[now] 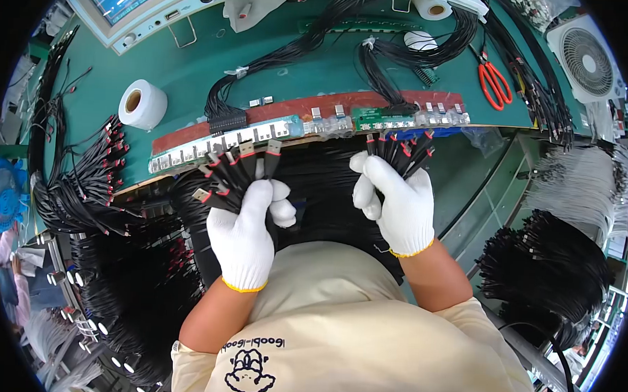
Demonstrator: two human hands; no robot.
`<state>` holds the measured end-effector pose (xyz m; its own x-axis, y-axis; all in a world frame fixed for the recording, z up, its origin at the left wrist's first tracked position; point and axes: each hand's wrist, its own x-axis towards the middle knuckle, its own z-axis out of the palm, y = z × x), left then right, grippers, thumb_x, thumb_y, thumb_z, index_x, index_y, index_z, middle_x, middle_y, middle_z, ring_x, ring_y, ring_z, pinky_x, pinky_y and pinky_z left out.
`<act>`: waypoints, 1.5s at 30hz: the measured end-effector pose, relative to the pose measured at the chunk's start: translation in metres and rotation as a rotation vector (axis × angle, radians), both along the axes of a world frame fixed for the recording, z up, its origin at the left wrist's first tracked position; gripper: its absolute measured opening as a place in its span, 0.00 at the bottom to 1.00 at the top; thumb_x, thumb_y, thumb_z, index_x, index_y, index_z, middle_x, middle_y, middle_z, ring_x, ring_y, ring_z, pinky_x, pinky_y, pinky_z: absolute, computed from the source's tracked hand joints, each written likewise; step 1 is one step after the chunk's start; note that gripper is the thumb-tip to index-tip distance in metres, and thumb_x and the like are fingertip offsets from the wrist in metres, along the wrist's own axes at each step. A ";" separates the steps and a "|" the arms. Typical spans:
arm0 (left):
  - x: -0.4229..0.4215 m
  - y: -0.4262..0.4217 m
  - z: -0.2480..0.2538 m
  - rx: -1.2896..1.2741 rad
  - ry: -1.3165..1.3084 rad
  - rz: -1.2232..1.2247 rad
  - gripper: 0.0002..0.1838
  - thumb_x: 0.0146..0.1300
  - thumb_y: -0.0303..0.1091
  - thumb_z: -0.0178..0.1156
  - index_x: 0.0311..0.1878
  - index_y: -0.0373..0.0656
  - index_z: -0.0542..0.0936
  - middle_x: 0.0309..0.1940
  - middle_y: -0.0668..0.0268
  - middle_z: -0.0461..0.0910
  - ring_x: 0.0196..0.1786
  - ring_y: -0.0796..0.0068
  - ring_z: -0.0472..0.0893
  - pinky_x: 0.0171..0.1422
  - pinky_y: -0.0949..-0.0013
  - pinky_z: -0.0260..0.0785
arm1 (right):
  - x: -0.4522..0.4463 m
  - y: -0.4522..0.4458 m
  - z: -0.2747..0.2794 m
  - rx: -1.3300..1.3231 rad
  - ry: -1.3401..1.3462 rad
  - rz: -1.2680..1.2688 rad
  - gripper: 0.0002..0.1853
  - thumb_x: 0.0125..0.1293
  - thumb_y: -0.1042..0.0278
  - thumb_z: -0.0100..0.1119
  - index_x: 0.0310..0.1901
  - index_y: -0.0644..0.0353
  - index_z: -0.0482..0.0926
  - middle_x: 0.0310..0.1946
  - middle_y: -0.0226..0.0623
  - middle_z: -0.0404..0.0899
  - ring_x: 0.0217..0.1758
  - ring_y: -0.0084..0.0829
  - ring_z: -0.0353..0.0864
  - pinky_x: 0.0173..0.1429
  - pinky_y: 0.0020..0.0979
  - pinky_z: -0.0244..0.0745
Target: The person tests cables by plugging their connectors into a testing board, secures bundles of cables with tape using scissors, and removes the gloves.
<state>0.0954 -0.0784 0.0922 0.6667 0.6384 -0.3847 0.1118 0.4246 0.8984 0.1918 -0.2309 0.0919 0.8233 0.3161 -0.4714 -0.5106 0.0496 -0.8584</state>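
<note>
While the green bench [186, 78] stretches ahead, a long connector strip [221, 146] runs along its near edge. Just off that edge, the gloved left hand [246, 224] grips a fan of black cables [236, 174], metal plugs toward the strip, and the gloved right hand [401, 203] clasps a second cable bunch [402, 158]. Red-handled pliers [502, 84] lie toward the right edge; a white roll [151, 106] sits toward the left.
</note>
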 end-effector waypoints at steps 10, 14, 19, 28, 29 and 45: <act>0.005 0.002 0.008 -0.091 -0.057 -0.047 0.11 0.67 0.31 0.57 0.36 0.31 0.81 0.25 0.60 0.80 0.22 0.74 0.77 0.27 0.70 0.73 | 0.001 0.007 0.001 -0.016 -0.052 -0.048 0.08 0.60 0.64 0.63 0.31 0.61 0.82 0.13 0.30 0.72 0.13 0.19 0.65 0.19 0.23 0.57; -0.003 -0.001 0.005 -0.086 -0.075 -0.005 0.09 0.66 0.28 0.57 0.44 0.30 0.78 0.28 0.59 0.81 0.22 0.75 0.77 0.25 0.72 0.73 | 0.005 0.007 0.004 -0.064 -0.034 -0.097 0.09 0.60 0.65 0.63 0.28 0.61 0.80 0.11 0.30 0.71 0.12 0.19 0.64 0.18 0.23 0.56; -0.004 0.007 -0.003 -0.030 -0.075 0.045 0.11 0.67 0.26 0.56 0.49 0.32 0.76 0.31 0.59 0.81 0.22 0.76 0.77 0.24 0.73 0.72 | -0.004 0.011 0.007 -0.069 -0.043 -0.060 0.10 0.59 0.66 0.64 0.24 0.60 0.77 0.10 0.29 0.69 0.12 0.20 0.64 0.18 0.24 0.56; 0.008 -0.005 0.006 -0.110 -0.059 0.041 0.10 0.66 0.29 0.58 0.42 0.30 0.79 0.27 0.59 0.81 0.23 0.73 0.78 0.28 0.69 0.74 | -0.004 0.015 -0.004 0.019 -0.042 -0.138 0.09 0.62 0.66 0.63 0.26 0.59 0.79 0.11 0.28 0.70 0.12 0.19 0.65 0.18 0.24 0.57; 0.010 -0.004 0.008 -0.130 -0.062 0.032 0.10 0.66 0.30 0.58 0.40 0.29 0.79 0.26 0.59 0.80 0.23 0.73 0.78 0.29 0.69 0.74 | -0.004 0.016 -0.003 0.014 -0.045 -0.145 0.09 0.61 0.66 0.63 0.26 0.58 0.79 0.11 0.28 0.70 0.12 0.19 0.65 0.18 0.24 0.58; -0.018 0.014 -0.003 0.079 0.030 -0.057 0.11 0.63 0.30 0.59 0.41 0.30 0.79 0.28 0.60 0.80 0.28 0.75 0.79 0.32 0.71 0.74 | -0.003 0.014 0.006 -0.009 -0.047 -0.103 0.12 0.67 0.64 0.58 0.39 0.68 0.79 0.17 0.33 0.74 0.17 0.22 0.70 0.21 0.24 0.62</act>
<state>0.0772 -0.0646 0.0892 0.6917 0.6290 -0.3549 0.1611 0.3446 0.9248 0.1889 -0.2169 0.0983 0.8723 0.2245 -0.4343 -0.4626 0.0916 -0.8818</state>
